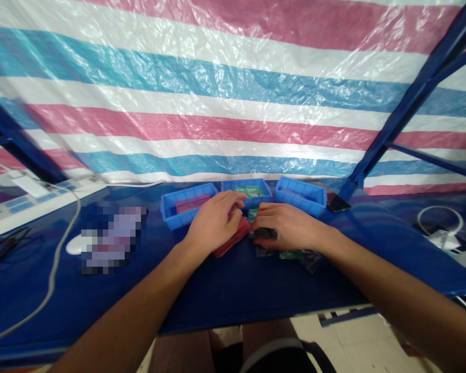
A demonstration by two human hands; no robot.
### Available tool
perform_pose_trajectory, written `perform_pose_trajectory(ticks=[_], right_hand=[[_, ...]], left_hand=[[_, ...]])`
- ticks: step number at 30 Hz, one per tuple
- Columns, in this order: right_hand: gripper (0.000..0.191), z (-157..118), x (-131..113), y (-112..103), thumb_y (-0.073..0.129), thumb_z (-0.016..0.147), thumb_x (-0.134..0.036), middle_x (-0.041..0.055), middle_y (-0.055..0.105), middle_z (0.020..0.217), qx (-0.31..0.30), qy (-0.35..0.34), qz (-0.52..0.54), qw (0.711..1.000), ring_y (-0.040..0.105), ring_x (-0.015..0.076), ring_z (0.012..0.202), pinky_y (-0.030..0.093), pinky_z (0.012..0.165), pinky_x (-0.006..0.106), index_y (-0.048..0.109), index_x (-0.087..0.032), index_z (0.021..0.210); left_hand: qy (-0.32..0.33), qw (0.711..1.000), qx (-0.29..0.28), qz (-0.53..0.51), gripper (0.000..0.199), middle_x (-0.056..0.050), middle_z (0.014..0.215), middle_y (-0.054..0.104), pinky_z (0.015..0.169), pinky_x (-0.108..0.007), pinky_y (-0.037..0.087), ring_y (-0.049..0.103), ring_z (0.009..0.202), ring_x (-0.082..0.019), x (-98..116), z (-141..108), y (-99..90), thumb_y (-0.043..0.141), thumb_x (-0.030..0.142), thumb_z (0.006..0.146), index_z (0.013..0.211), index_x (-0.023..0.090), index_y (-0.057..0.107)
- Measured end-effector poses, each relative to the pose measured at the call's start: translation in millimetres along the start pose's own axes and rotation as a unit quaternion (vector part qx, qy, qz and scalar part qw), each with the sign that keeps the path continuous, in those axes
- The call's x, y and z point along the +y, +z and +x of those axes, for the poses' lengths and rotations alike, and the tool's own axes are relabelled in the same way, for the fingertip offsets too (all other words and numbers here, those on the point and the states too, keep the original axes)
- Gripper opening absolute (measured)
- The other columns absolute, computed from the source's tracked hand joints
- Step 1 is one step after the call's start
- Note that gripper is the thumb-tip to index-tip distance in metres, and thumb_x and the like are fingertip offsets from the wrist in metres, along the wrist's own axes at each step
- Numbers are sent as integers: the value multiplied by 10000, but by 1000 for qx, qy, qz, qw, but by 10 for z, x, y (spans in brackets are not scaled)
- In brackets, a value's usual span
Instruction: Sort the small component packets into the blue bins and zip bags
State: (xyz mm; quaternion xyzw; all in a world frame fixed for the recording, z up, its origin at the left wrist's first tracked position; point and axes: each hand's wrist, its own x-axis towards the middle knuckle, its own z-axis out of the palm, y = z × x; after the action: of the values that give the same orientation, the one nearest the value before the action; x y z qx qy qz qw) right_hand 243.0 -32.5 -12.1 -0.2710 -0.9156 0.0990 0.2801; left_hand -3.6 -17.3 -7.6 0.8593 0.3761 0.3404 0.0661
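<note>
A stack of thin red packets (233,239) lies on the blue table, under and beside my left hand (216,217). That hand's fingers curl over the top of the stack. To its right, my right hand (285,225) is bent with fingers and thumb closing round something dark that I cannot make out. Clear and green packets (291,255) lie beneath the right hand, partly covered by it. Just beyond my hands stand three blue bins: the left bin (170,210) has red packets in it, the middle bin (262,199) green ones, the right bin (314,207) clear ones.
On the left are a pixelated flat object (116,238), a white round item (75,244), a white cable (58,259) and a power strip (42,199). A dark phone-like slab (338,203) lies behind the right bin. White cabling (442,238) sits far right. Striped sheeting (233,103) hangs behind.
</note>
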Motion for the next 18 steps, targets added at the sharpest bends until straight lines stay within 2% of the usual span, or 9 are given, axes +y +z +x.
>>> perform_pose_trajectory(ticks=[2,4,7,9,11,14,18], right_hand=[[49,4,14,-14,806,923,-230,60,797,903,-57,-33,-47,997,711,281,960,563,888,406,804,-260,962],[112,7,28,-39,723,956,-170,62,790,906,-65,-43,-57,995,704,276,946,557,859,403,795,-252,982],[132,11,41,-83,690,980,-171,52,800,941,-6,-15,7,1000,718,258,926,562,847,398,787,-257,1006],[75,13,49,-108,721,997,-250,45,812,972,58,39,63,996,737,242,899,568,835,391,787,-260,1030],[106,16,66,-121,760,994,-345,38,819,959,107,103,118,982,747,228,850,571,794,377,789,-255,1042],[207,22,114,-104,825,947,-424,37,830,939,133,157,194,959,759,224,827,579,777,374,793,-242,1043],[293,31,164,-38,897,877,-476,48,841,976,160,188,283,927,781,225,864,603,794,370,801,-235,1014]], left_hand=[[2,1000,0,2,420,-78,1151,807,1093,-477,579,758,1146,-287,-5,-1,1,525,114,954,1317,181,725],[3,1000,2,2,422,-77,1153,809,1093,-475,580,760,1153,-285,-13,-3,3,522,113,955,1317,187,726],[3,1000,8,-4,369,-77,1165,825,1098,-476,575,767,1161,-288,-2,-1,-5,531,158,999,1310,192,726],[5,1000,12,-19,306,-77,1204,833,1097,-467,574,776,1166,-288,28,6,-22,550,254,1064,1305,202,731],[5,999,6,-47,302,-67,1244,837,1085,-434,580,788,1168,-278,68,15,-47,561,362,1107,1312,223,736],[-4,996,-19,-93,330,-37,1224,853,1047,-388,593,811,1139,-262,127,27,-81,590,427,1111,1359,254,722],[-29,991,-46,-121,404,-14,1180,873,998,-392,606,833,1090,-279,165,28,-98,696,440,1050,1414,267,687]])
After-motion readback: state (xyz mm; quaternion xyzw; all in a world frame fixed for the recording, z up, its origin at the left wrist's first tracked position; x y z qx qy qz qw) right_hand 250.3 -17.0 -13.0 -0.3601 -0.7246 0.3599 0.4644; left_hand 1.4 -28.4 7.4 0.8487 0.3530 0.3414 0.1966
